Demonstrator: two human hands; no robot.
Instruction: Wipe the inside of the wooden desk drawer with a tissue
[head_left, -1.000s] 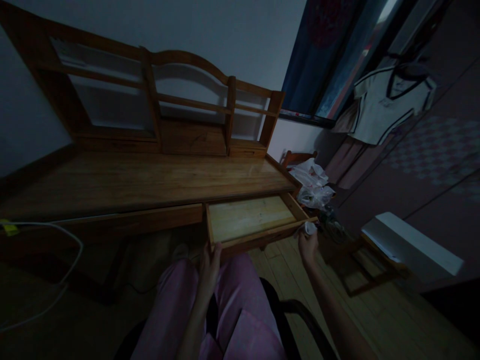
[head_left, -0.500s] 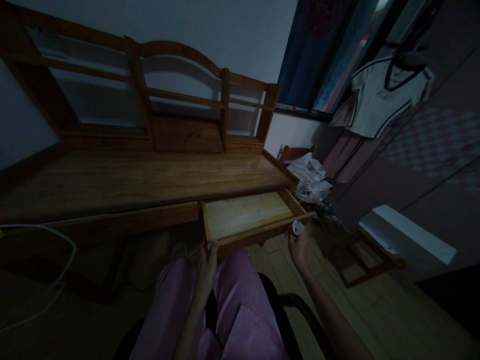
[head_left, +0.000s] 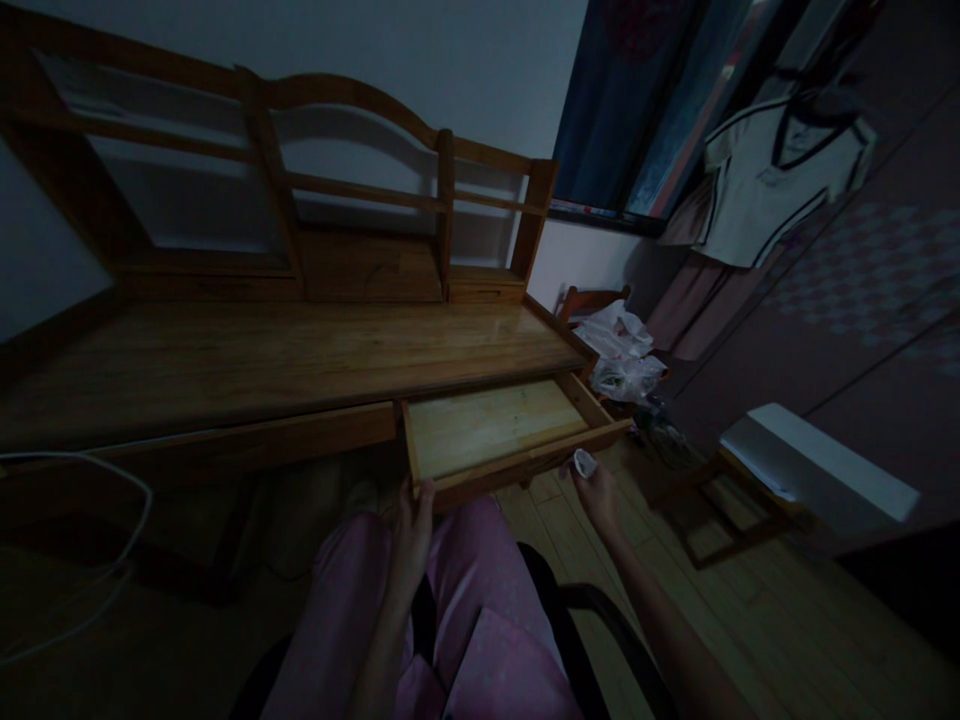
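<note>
Two legs in pink trousers are nearest, bent at the knee on a black chair, whose curved dark armrest stands to their right. Just beyond the knees, the bare left hand grasps the front left corner of a shallow wooden drawer, its thumb up against the front panel and its fingers at the side. The bare right hand is closed round a small, white, crumpled, tube-like wad, whether paper or cloth I cannot tell. It is close to the right end of the drawer front; contact between the two is not clear.

The drawer is pulled out from under the desktop, between the hands and the desk, its pale wooden bottom showing. On the left a thin white cable hangs in a loop. On the right, a pale wood-plank floor runs to a low wooden stool bearing a long, white, box-like object.

Farther off stretches the broad, honey-brown wooden desk, with an arched shelf unit of the same wood along its back. Past its right end are crumpled, whitish plastic bags. Beyond them hangs a white V-necked shirt with black trim, near a dark window with blue curtains.
</note>
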